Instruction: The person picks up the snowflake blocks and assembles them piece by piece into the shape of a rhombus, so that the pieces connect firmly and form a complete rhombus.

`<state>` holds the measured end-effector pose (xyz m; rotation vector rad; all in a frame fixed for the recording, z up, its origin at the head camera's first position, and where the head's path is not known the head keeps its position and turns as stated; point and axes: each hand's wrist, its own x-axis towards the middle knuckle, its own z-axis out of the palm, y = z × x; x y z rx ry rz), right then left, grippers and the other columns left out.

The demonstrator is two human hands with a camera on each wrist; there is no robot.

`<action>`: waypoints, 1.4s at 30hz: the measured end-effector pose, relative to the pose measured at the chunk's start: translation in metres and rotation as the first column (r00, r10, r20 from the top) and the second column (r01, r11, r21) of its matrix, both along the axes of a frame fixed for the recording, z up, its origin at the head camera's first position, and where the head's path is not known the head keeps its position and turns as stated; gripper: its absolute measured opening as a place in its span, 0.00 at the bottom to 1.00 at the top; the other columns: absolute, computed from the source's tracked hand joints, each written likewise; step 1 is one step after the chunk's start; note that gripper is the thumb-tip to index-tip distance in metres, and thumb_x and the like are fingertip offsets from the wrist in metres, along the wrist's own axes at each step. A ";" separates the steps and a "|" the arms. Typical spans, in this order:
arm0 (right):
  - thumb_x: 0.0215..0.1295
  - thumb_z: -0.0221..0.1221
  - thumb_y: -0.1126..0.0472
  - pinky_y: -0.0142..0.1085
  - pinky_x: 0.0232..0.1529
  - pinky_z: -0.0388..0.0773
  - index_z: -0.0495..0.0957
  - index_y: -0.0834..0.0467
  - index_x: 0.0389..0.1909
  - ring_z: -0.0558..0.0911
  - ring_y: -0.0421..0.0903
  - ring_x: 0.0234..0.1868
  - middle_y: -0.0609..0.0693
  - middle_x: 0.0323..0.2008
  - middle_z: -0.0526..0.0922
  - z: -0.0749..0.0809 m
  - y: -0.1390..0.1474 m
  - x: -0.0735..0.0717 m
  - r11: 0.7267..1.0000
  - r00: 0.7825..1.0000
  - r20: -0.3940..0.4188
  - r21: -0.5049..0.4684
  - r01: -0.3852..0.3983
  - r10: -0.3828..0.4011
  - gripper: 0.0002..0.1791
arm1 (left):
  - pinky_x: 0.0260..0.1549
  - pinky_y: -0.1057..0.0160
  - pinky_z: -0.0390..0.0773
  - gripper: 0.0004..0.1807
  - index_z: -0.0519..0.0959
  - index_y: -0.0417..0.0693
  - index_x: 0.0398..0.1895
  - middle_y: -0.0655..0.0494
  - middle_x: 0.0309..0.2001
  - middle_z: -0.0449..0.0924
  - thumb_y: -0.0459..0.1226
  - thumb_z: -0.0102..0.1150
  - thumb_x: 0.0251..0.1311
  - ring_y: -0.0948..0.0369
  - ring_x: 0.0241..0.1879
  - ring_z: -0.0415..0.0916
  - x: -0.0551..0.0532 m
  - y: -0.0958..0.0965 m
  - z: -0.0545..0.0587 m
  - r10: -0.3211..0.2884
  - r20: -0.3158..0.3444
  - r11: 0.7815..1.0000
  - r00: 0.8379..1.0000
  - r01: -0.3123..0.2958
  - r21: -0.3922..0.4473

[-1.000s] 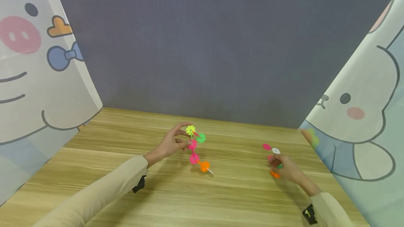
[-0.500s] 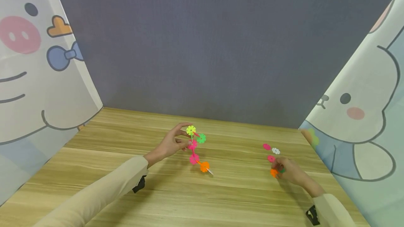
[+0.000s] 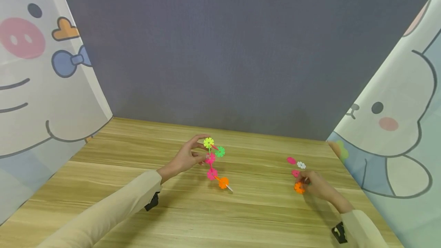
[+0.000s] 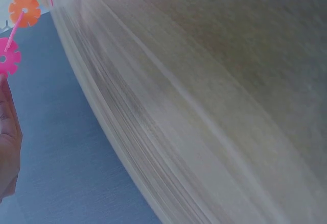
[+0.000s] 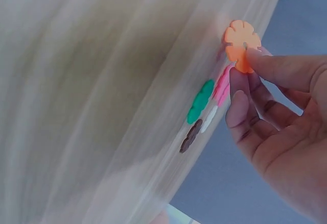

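Observation:
My left hand point(image 3: 186, 157) pinches a chain of slotted plastic snowflake discs point(image 3: 212, 174) between thumb and fingers. Yellow, green, pink and orange discs show their faces; a white one point(image 3: 229, 188) stands edge-on at the lower end. In the left wrist view, only part of the hand point(image 4: 7, 142) appears, below a pink disc point(image 4: 7, 56) of the chain. Over on the right, my right hand point(image 3: 317, 187) pinches a single orange snowflake disc point(image 3: 299, 188) by its edge. The right wrist view shows thumb and finger on that orange disc point(image 5: 237, 38), apart from the chain.
Near my right hand lie loose discs: a pink one point(image 3: 291, 160), a white one point(image 3: 301, 165) and another pink one point(image 3: 295, 173). Green point(image 5: 200, 101) and dark brown point(image 5: 191, 136) discs show in the right wrist view. A grey panel point(image 3: 220, 56) rises behind the wooden table point(image 3: 255, 217).
My right hand has gripped the orange disc and turned it so that its face shows. My left hand and the chain stay almost still.

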<state>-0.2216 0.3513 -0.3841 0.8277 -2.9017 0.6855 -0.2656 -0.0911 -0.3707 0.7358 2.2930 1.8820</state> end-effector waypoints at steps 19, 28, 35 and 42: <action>0.52 0.62 0.72 0.29 0.29 0.77 0.77 0.63 0.33 0.79 0.42 0.29 0.54 0.31 0.80 0.002 -0.059 -0.013 0.955 0.989 0.000 -0.262 0.140 -0.145 0.07 | 0.32 0.43 0.79 0.35 0.59 0.54 0.65 0.34 0.51 0.71 0.24 0.56 0.55 0.45 0.28 0.80 -0.004 0.001 -0.003 0.012 0.002 1.000 1.000 -0.012 -0.014; 0.53 0.61 0.72 0.28 0.29 0.77 0.76 0.65 0.33 0.78 0.39 0.29 0.57 0.31 0.80 0.000 -0.099 -0.017 0.909 0.991 0.052 -0.395 0.132 -0.121 0.07 | 0.32 0.43 0.79 0.34 0.60 0.59 0.64 0.36 0.51 0.71 0.25 0.56 0.56 0.36 0.32 0.77 0.000 0.001 -0.001 0.002 -0.010 1.000 1.000 -0.002 -0.012; 0.53 0.62 0.71 0.29 0.29 0.78 0.76 0.65 0.33 0.80 0.44 0.30 0.58 0.31 0.81 0.001 -0.132 -0.022 0.886 0.994 0.036 -0.450 0.107 -0.101 0.07 | 0.32 0.44 0.79 0.35 0.61 0.59 0.64 0.37 0.51 0.72 0.25 0.56 0.56 0.37 0.32 0.78 0.000 0.004 0.000 0.010 0.010 1.000 1.000 -0.010 -0.014; 0.50 0.63 0.71 0.29 0.26 0.76 0.76 0.62 0.31 0.80 0.42 0.29 0.54 0.29 0.81 0.001 -0.160 -0.025 0.883 0.990 -0.071 -0.462 0.076 -0.122 0.08 | 0.32 0.45 0.80 0.35 0.60 0.58 0.64 0.35 0.52 0.70 0.25 0.56 0.55 0.38 0.33 0.78 -0.001 0.007 -0.002 0.000 0.032 1.000 0.999 0.000 0.001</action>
